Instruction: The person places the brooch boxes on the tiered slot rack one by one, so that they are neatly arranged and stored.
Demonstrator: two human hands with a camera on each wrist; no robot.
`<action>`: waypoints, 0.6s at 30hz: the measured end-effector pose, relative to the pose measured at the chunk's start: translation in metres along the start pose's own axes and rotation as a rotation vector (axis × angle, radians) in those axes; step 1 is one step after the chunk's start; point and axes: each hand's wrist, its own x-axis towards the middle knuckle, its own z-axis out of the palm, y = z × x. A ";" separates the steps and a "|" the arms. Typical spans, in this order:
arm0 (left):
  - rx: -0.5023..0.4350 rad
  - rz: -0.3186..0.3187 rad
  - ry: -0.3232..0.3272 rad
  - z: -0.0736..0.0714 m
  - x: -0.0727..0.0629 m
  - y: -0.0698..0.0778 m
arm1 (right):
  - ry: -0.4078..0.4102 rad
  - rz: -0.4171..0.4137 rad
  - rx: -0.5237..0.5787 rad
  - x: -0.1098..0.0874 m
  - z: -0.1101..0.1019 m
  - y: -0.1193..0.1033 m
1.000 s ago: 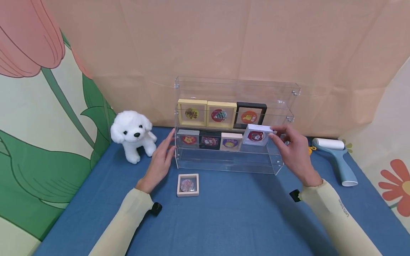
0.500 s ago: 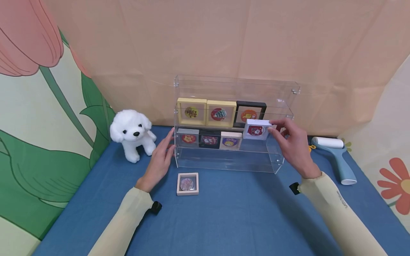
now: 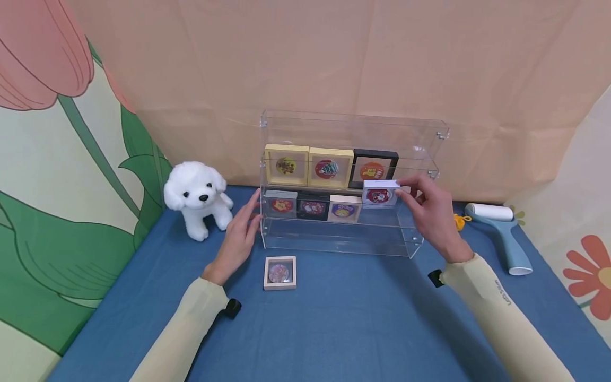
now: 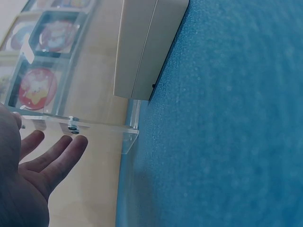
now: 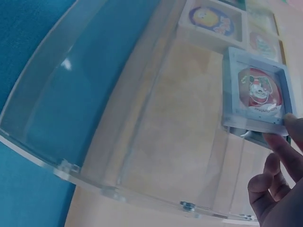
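Observation:
My right hand (image 3: 431, 215) pinches a white-framed display box (image 3: 379, 193) with a red round badge inside, by its right edge. That box is held at the middle tier of the clear acrylic shelf (image 3: 334, 244), right of a pale pink box (image 3: 345, 209). In the right wrist view the held box (image 5: 258, 90) shows thumb and fingertips at one corner. My left hand (image 3: 237, 241) rests with fairly straight fingers against the shelf's left side panel. In front of the shelf, a pale pink framed box (image 3: 280, 273) lies flat on the blue cloth.
Two yellow boxes (image 3: 286, 165) and a black box (image 3: 374, 167) stand on the tier above. A white plush dog (image 3: 198, 199) sits left of the shelf. A blue lint roller (image 3: 506, 239) and a small yellow item (image 3: 460, 221) lie to the right.
My right hand has lifted the white-framed box slightly, then shifted it a little left towards the pale pink box. The left hand stays at the shelf's side.

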 end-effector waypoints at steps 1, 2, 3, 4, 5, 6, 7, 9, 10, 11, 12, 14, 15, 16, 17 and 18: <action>-0.001 -0.001 -0.001 0.000 0.000 0.000 | -0.004 0.002 -0.008 -0.001 0.001 0.001; 0.000 -0.001 0.000 0.000 0.000 0.000 | -0.007 0.004 -0.014 -0.001 0.002 0.002; 0.001 -0.002 0.000 0.000 0.000 0.000 | -0.007 0.008 -0.016 -0.002 0.003 0.003; 0.002 -0.003 -0.001 0.001 0.000 0.000 | -0.006 0.010 -0.018 -0.003 0.003 0.004; 0.002 -0.003 -0.001 0.001 0.001 0.000 | -0.005 0.015 -0.020 -0.004 0.004 0.005; 0.002 -0.003 -0.001 0.001 0.001 0.000 | -0.004 0.021 -0.018 -0.005 0.005 0.006; 0.002 -0.004 -0.001 0.001 0.001 0.001 | -0.006 0.027 -0.015 -0.006 0.006 0.007; 0.004 -0.005 -0.002 0.001 0.000 0.000 | -0.012 0.046 -0.009 -0.008 0.007 0.008; 0.005 -0.006 -0.002 0.001 0.000 0.000 | -0.018 0.056 -0.011 -0.009 0.007 0.009; 0.005 -0.005 -0.002 0.001 0.000 0.000 | -0.024 0.064 -0.013 -0.010 0.007 0.009; 0.006 -0.003 -0.001 0.001 0.000 0.000 | -0.031 0.072 -0.015 -0.011 0.008 0.009; 0.005 -0.002 0.000 0.001 0.000 0.000 | -0.044 0.080 -0.024 -0.012 0.009 0.009; 0.004 0.000 0.002 0.001 0.000 0.000 | -0.050 0.082 -0.029 -0.013 0.009 0.008; 0.004 0.003 0.003 0.001 0.000 -0.001 | -0.055 0.082 -0.034 -0.013 0.010 0.008; 0.004 0.005 0.003 0.001 0.000 -0.001 | -0.059 0.081 -0.041 -0.014 0.010 0.008; 0.003 0.006 0.002 0.001 0.000 -0.001 | -0.061 0.081 -0.048 -0.014 0.011 0.008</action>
